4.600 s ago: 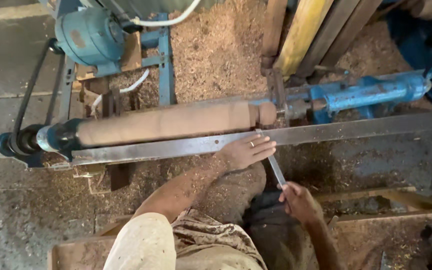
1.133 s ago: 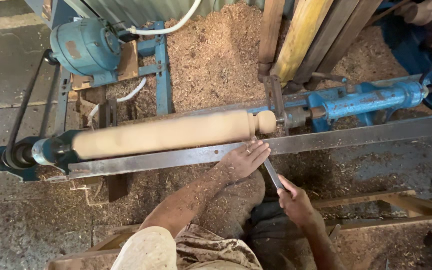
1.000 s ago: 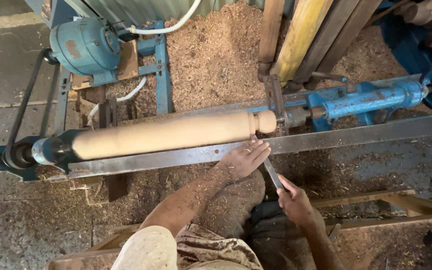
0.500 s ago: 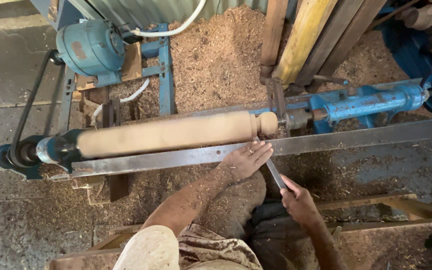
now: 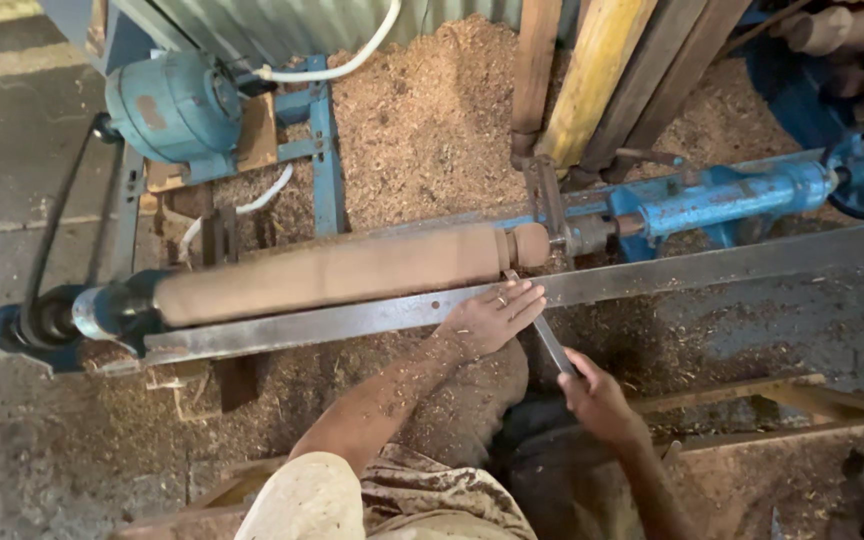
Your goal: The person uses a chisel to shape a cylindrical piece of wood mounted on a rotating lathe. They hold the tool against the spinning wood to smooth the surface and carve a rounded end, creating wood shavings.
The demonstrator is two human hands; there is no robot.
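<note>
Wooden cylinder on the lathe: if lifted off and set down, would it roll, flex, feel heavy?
The wooden cylinder looks round and smooth, so it would probably roll. Thick solid wood: likely stiff and fairly heavy. Sawdust dust may make it a bit slippery.

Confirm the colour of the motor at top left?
Light blue-teal, with a rust patch; the motor shows in the head view.

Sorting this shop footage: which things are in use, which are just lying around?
In use: left hand, right hand, chisel, wooden cylinder, steel tool rest, blue tailstock.
Lying about: leaning planks, sawdust heap, turned spindles.
</note>
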